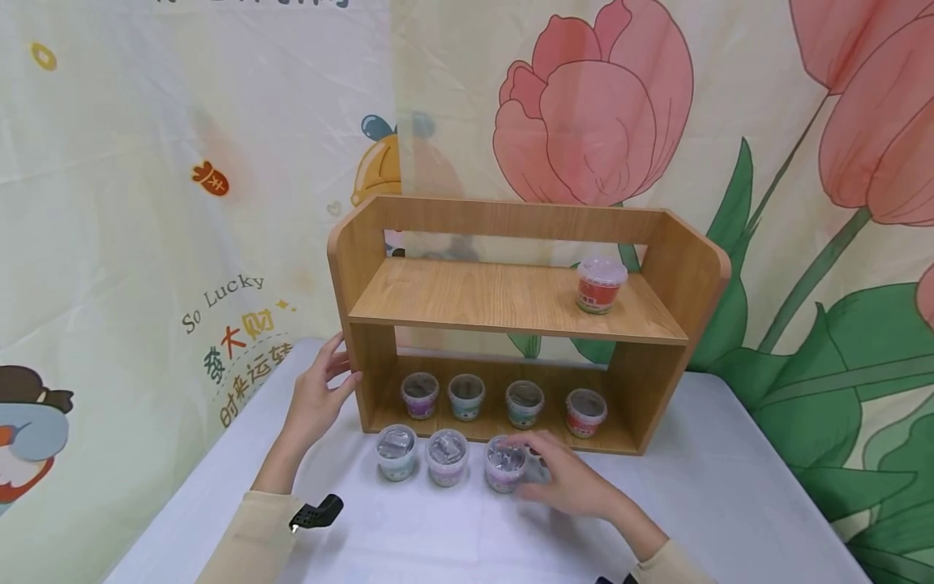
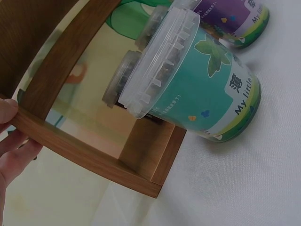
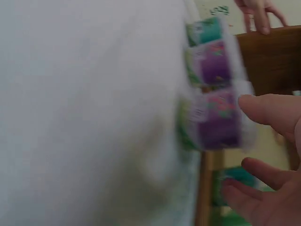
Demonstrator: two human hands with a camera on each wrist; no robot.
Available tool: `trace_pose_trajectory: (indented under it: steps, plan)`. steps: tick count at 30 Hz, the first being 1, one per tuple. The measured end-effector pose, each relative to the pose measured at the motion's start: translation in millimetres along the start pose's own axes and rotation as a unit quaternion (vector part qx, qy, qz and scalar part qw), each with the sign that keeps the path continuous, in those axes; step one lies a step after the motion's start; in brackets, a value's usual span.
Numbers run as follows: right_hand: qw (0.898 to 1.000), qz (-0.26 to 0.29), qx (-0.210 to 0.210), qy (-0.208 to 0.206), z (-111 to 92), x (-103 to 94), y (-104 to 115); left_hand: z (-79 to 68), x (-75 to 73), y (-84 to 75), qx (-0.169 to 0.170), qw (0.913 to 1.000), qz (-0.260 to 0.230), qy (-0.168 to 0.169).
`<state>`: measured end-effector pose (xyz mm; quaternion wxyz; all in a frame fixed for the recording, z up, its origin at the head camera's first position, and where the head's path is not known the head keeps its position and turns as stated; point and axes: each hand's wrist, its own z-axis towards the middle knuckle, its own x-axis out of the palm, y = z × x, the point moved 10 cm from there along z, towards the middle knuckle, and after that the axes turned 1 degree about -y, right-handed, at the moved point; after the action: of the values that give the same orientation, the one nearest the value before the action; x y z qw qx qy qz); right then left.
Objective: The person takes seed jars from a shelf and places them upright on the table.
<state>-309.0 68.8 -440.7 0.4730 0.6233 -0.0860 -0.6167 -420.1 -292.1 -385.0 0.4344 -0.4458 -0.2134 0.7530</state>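
Observation:
My left hand [image 1: 321, 389] holds the left side panel of a two-tier wooden shelf [image 1: 467, 296], thumb at its front edge and fingers on the outer side. In the head view, my right hand [image 1: 565, 478] is beside the right-hand purple tub [image 1: 505, 469] of a front row on the table. The right wrist view shows its thumb near the lid and its fingers spread apart; contact is unclear. Left of it stand another purple lidded tub [image 1: 447, 461] and a teal tub [image 1: 396, 456], whose mint-leaf label shows in the left wrist view.
On the bottom tier stand a purple tub [image 1: 420, 397], two teal tubs [image 1: 466, 397] and a red tub [image 1: 586, 415]. Another red tub [image 1: 600, 285] sits at the right of the upper tier. A white cloth [image 1: 409, 543] covers the table; a printed curtain hangs behind.

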Motion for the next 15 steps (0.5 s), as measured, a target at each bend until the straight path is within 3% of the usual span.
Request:
trace_pose_trajectory:
  steps: [3,7,11,15]
  plan:
    - [0.999,-0.020,-0.010,-0.027,-5,-38.0,15,0.2,0.8,-0.7,0.002,1.0000,0.000,0.002]
    - [0.993,-0.037,-0.024,-0.111,-10,-103.9,41,0.5,0.3,-0.4,0.002,1.0000,0.005,0.001]
    - [0.976,-0.051,-0.043,-0.205,-17,-167.2,71,0.5,0.0,-0.2,0.000,1.0000,0.006,0.002]
    - [0.959,-0.067,-0.038,-0.272,-18,-214.3,92,-0.2,0.6,1.1,-0.004,1.0000,0.003,0.006]
